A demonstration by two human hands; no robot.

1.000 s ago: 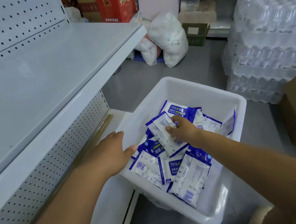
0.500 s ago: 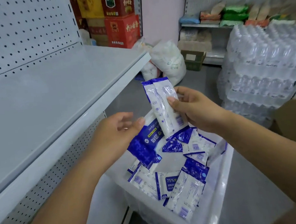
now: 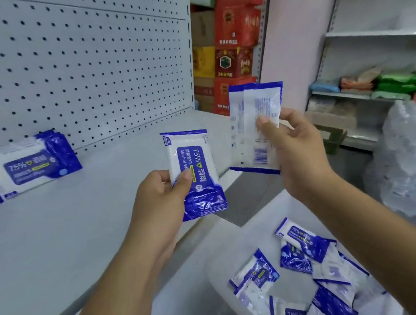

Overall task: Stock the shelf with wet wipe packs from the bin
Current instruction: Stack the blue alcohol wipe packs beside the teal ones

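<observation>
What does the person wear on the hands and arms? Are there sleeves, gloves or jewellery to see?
Nothing is worn, as far as this view shows. The left hand and the right hand have no gloves, and no ring shows. The left forearm and the right forearm are bare up to the picture's edge: no sleeve, watch or bracelet.

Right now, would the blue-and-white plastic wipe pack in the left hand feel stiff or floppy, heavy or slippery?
Probably soft and slightly floppy: the blue-and-white plastic wipe pack shows a crinkled lower end beside the left hand. Likely light, since a thumb-and-fingers grip alone holds it upright. Its glossy film could be a little slippery.
</observation>
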